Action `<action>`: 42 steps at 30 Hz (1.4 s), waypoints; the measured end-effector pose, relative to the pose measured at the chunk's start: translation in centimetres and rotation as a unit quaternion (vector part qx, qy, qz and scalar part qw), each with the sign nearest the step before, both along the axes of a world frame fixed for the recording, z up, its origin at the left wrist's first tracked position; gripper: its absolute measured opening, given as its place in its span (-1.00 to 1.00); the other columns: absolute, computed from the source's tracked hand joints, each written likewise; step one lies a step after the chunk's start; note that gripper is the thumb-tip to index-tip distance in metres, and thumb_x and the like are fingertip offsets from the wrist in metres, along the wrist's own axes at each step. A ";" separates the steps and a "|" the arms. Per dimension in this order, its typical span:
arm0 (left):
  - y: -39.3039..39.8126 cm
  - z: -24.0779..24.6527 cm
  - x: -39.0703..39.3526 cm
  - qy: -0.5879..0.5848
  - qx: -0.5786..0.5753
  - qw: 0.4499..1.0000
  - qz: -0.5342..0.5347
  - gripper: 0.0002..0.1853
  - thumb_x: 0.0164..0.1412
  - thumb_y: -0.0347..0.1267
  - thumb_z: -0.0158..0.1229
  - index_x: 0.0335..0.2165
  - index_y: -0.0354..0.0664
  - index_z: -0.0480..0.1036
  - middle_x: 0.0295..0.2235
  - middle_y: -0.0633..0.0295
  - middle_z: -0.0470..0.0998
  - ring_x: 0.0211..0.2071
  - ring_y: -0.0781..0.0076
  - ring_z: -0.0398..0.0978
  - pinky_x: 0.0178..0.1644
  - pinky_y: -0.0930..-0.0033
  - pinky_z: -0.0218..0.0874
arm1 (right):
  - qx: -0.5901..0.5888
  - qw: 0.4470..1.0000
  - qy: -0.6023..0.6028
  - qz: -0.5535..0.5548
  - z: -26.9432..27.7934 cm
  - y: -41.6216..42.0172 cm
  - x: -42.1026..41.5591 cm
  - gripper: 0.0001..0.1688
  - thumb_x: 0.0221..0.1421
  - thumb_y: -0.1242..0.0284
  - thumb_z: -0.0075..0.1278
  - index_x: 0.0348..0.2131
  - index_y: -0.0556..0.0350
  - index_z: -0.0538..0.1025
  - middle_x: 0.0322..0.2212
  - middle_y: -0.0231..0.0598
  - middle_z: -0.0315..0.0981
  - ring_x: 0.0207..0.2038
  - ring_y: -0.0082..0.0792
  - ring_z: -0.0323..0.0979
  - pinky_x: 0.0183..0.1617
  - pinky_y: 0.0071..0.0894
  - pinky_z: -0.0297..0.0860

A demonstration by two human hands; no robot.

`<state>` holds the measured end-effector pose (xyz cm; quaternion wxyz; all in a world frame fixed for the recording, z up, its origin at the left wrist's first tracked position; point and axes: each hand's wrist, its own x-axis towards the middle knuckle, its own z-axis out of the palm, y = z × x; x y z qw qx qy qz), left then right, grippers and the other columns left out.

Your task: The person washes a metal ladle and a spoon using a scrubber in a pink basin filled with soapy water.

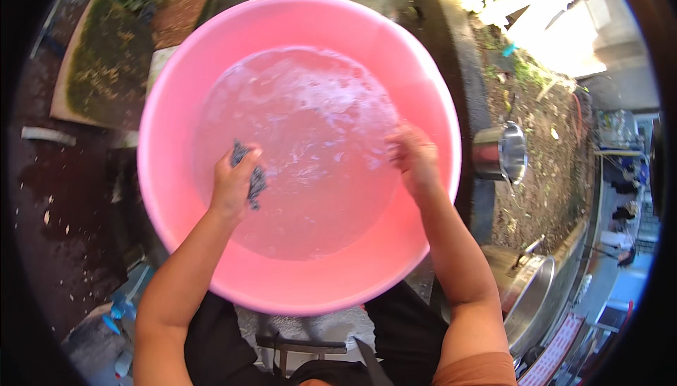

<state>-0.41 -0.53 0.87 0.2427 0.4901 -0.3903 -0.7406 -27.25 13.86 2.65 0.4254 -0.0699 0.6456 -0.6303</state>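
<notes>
A large pink plastic basin (304,290) stands before me, holding cloudy water (312,174) with patches of suds near its far side. Over the left part of the water, my left hand (234,179) grips a dark grey scouring pad (256,182), which shows between thumb and fingers and hangs below them. My right hand (415,158) is at the basin's right inner side, blurred, with its fingers curled towards the water. Whether those fingers touch or hold anything cannot be made out.
Right of the basin are a small metal pot (489,153) and a large metal pot (529,290). A mossy slab (106,63) lies at the upper left, with blue plastic items (121,306) at the lower left. A concrete edge (470,68) runs along the right.
</notes>
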 end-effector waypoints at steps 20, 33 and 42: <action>-4.5 -1.2 3.9 0.077 -0.002 0.987 0.143 -0.82 0.10 -0.34 0.13 -0.33 -0.15 0.36 -0.58 0.26 0.43 -0.65 0.49 0.42 -0.57 0.49 0.30 | 0.156 0.746 0.328 0.558 -14.6 0.1 25.6 -0.73 -0.05 0.50 -0.18 -0.33 0.27 0.47 -0.39 0.00 0.48 -0.42 -0.04 0.43 -0.32 -0.15 0.36; 2.2 0.0 0.5 -0.124 -0.488 0.841 -0.197 -0.79 0.06 -0.43 0.07 -0.26 -0.18 0.39 -0.44 0.17 0.49 -0.48 0.25 0.49 -0.45 0.37 0.29 | 0.141 0.945 -0.086 0.281 -1.5 -1.3 15.0 -0.91 0.05 0.57 -0.08 -0.44 0.20 0.48 -0.58 -0.38 0.44 -0.59 -0.69 0.28 -0.54 -0.69 0.21; 3.8 -0.9 -1.8 -0.150 -0.503 0.817 -0.238 -0.77 -0.03 -0.43 0.11 -0.30 -0.21 0.38 -0.41 0.05 0.48 -0.39 0.09 0.47 -0.35 0.22 0.31 | 0.133 0.966 0.068 0.213 -1.5 -0.1 14.9 -0.87 -0.02 0.63 -0.07 -0.42 0.29 0.52 -0.62 -0.40 0.42 -0.55 -0.67 0.31 -0.48 -0.65 0.25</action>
